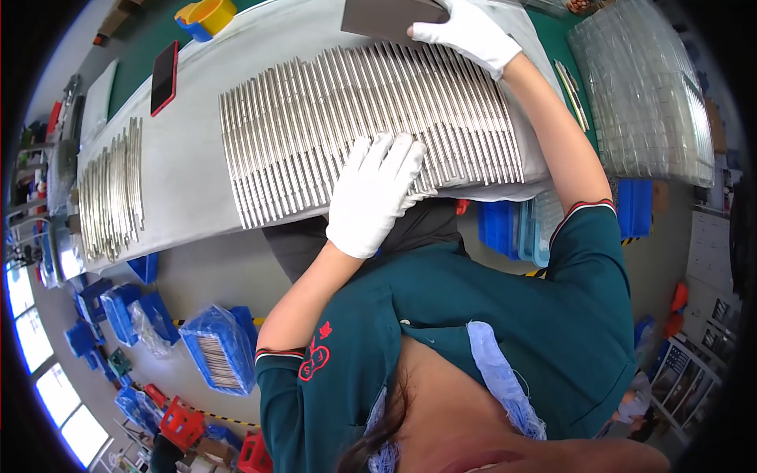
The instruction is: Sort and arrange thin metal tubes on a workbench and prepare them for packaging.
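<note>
A long row of slim silvery metal rods [276, 142] lies side by side across the table in front of me. My left hand [371, 197], in a white glove, rests on the near ends of the rods with its fingers spread and flat. At the far edge of the row, my white-gloved right hand [473, 39] grips a flat grey plate [386, 17] by its right side, thumb toward me. Part of the plate is cut off by the top of the picture, and what lies under it is hidden.
Another group of thin rods [114, 189] lies at the table's left end. Beyond it are a red-edged phone [164, 77] and a yellow tape-like roll [209, 16]. Stacked clear plastic trays [639, 94] stand at right. Blue bins [217, 347] sit on the floor.
</note>
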The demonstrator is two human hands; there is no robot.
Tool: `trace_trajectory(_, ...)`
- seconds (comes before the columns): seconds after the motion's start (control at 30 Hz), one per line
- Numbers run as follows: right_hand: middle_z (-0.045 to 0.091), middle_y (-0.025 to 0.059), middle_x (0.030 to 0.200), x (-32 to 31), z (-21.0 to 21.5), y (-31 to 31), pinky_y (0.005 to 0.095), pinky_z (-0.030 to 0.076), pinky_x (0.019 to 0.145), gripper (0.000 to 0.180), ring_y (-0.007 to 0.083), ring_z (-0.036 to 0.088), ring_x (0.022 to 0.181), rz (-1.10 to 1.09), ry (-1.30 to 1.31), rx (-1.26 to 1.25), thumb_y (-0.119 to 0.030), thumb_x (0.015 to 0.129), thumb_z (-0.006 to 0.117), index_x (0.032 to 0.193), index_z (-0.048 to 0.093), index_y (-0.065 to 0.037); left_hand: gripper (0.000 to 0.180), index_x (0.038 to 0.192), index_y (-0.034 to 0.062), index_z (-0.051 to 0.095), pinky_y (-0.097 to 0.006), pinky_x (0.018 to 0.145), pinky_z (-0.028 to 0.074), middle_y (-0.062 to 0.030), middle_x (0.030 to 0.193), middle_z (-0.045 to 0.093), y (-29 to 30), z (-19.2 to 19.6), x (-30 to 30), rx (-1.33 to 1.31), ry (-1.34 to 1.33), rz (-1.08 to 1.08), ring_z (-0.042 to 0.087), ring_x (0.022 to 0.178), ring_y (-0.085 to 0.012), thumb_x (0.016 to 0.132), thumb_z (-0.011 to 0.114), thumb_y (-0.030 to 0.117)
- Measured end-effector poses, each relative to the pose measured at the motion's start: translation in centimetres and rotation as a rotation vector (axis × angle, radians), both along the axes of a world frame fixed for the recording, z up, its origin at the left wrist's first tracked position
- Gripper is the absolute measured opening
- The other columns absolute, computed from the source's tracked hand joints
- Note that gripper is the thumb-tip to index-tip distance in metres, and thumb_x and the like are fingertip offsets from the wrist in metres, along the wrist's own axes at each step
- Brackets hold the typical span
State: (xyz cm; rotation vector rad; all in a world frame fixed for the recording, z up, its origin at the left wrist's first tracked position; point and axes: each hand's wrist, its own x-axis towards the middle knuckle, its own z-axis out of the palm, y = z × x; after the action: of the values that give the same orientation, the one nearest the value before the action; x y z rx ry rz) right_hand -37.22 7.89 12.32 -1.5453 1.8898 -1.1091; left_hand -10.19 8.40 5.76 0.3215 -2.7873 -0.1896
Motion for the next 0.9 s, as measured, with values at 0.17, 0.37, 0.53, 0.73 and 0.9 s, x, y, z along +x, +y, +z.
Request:
trace_trajectory(0.17, 0.051, 0.0194, 0.147, -0.3, -0.4, 2.7, 0.0396, 0.035, 0.115, 0.080, 0.0332, 0.047, 0.137, -0.019, 0.149, -0.036, -0.029, 0.083, 0.076, 0.151, 0.041, -0.005, 0.050, 0.132, 0.0062, 0.058, -0.047, 0.109, 0.040, -0.0118, 0.128, 0.062, -0.1, -0.2, 0.1, 0.040, 0.028, -0.035, 0.058, 0.120, -0.0307, 0.086, 0.063, 0.026)
trace_trajectory(0.37, 0.053, 0.0198, 0.145, -1.7, -0.4, 3.7, 0.0411, 0.035, 0.115, 0.072, 0.0339, 0.048, 0.135, 0.158, 0.313, -0.034, -0.024, 0.085, 0.073, 0.147, 0.045, -0.003, 0.052, 0.119, 0.0047, 0.060, -0.044, 0.097, 0.048, -0.0109, 0.116, 0.062, -0.3, -0.8, 0.2, 0.057, 0.196, -0.120, 0.059, 0.111, -0.0308, 0.076, 0.075, 0.030)
trace_trajectory(0.53, 0.059, 0.0064, 0.141, -2.2, -2.5, 5.4, 0.0333, 0.041, 0.111, 0.071, 0.0210, 0.057, 0.126, 0.065, 0.147, 0.064, -0.034, 0.087, 0.073, 0.152, 0.046, -0.022, 0.054, 0.121, 0.0063, 0.061, -0.044, 0.098, 0.047, -0.0097, 0.120, 0.062, 0.7, 0.5, -0.1, 0.083, 0.132, -0.065, 0.059, 0.113, -0.0299, 0.072, 0.077, 0.024)
trace_trajectory(0.73, 0.060, 0.0093, 0.140, -0.9, -2.4, 6.4, 0.0343, 0.044, 0.108, 0.071, 0.0246, 0.060, 0.124, -0.017, 0.109, 0.119, -0.033, 0.087, 0.073, 0.151, 0.045, -0.026, 0.062, 0.128, 0.0086, 0.059, -0.045, 0.102, 0.044, -0.0091, 0.126, 0.061, 0.5, 0.2, -0.1, -0.038, 0.053, -0.012, 0.057, 0.119, -0.0282, 0.069, 0.076, 0.018)
trace_trajectory(0.9, 0.066, 0.0149, 0.127, 1.0, -2.2, 7.2, 0.0357, 0.050, 0.099, 0.068, 0.0333, 0.066, 0.109, -0.064, 0.359, 0.112, -0.032, 0.086, 0.071, 0.149, 0.045, -0.032, 0.045, 0.113, 0.0061, 0.060, -0.041, 0.089, 0.047, -0.0099, 0.107, 0.060, 0.2, 0.5, -0.2, 0.071, 0.148, -0.124, 0.059, 0.101, -0.0284, 0.075, 0.073, 0.026)
